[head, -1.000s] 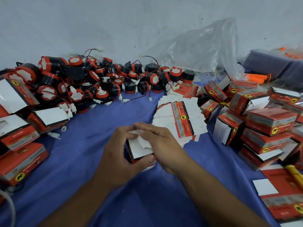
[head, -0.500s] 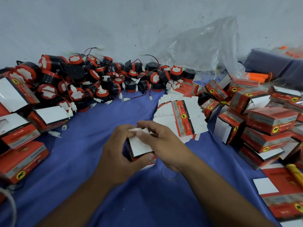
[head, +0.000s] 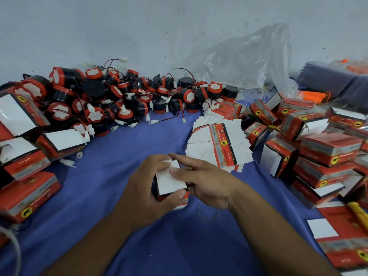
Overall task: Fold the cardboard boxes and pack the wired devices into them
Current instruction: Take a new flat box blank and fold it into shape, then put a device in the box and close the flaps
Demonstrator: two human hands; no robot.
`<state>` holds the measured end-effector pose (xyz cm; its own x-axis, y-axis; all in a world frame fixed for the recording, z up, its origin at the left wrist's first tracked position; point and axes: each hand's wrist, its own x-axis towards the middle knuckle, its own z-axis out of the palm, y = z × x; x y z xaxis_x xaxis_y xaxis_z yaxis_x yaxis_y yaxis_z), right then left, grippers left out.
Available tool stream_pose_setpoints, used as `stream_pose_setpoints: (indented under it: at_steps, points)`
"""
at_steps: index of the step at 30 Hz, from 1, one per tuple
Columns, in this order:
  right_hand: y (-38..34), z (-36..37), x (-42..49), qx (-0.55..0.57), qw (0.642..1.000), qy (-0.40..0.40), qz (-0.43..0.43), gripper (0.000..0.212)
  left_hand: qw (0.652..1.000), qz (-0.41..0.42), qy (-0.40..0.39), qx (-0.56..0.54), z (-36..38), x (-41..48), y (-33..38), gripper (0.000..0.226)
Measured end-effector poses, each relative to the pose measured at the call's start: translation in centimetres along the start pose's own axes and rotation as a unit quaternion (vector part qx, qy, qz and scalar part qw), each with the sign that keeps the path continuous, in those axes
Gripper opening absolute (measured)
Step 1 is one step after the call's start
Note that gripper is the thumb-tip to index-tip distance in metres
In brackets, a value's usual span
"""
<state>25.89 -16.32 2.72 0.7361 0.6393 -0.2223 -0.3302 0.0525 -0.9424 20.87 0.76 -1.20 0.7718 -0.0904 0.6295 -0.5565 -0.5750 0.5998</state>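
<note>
Over blue cloth [head: 103,198], box [head: 169,183] flap now flattened under right hand [head: 207,182]

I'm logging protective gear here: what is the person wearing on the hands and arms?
Nothing shows: the left hand and right hand are bare, without gloves, rings or watch, and both forearms are bare with no sleeve in view.

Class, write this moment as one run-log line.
step: closing box | left hand: grips box | right hand: presses its white flap | devices: piled behind

Left hand [head: 145,198] grips box [head: 169,181]; right hand [head: 205,181] presses flap
</note>
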Motion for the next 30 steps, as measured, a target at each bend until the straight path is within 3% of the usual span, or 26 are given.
stream_pose_setpoints:
  at_steps: [2,5,8,10,13,17,20,24,27,30]
  points:
    - [-0.4,-0.1,-0.3,0.012,0.999,-0.029,0.022,0.036,0.999,0.029,0.031,0.034,0.3,0.1,0.1,0.059]
    - [-0.4,0.5,-0.3,-0.016,0.999,-0.014,-0.033,0.037,0.995,0.073,0.052,0.051,0.4,0.0,0.2,0.064]
    - [-0.5,0.8,-0.4,-0.141,0.981,0.063,-0.12,0.068,0.996,0.087,0.034,-0.007,-0.3,-0.2,0.2,0.071]
    - [-0.6,0.6,-0.6,-0.225,0.956,0.071,-0.173,0.084,0.995,0.087,0.021,-0.04,-0.6,-0.2,0.0,0.066]
    - [-0.3,0.6,-0.6,-0.398,0.882,0.058,-0.246,0.093,0.997,0.076,-0.019,-0.026,-1.2,0.1,-0.7,0.065]
    - [0.4,0.1,-0.2,-0.57,0.749,0.08,-0.328,0.099,0.974,0.137,-0.064,0.166,-1.9,0.5,-2.5,0.07]
    - [0.6,-0.5,0.1,-0.634,0.703,0.062,-0.315,0.094,0.951,0.165,-0.063,0.254,-1.9,0.5,-3.6,0.071]
    - [1.1,-0.2,1.0,-0.7,0.645,0.139,-0.272,0.049,0.94,0.131,0.01,0.314,-2.0,0.9,-4.6,0.056]
    - [1.5,0.1,1.5,-0.7,0.659,0.206,-0.183,0.048,0.965,0.067,-0.001,0.254,-1.2,0.8,-3.9,0.046]
    - [1.4,0.5,1.3,-0.709,0.671,0.188,-0.109,0.051,0.994,-0.023,-0.033,0.101,-1.1,0.4,-3.7,0.035]
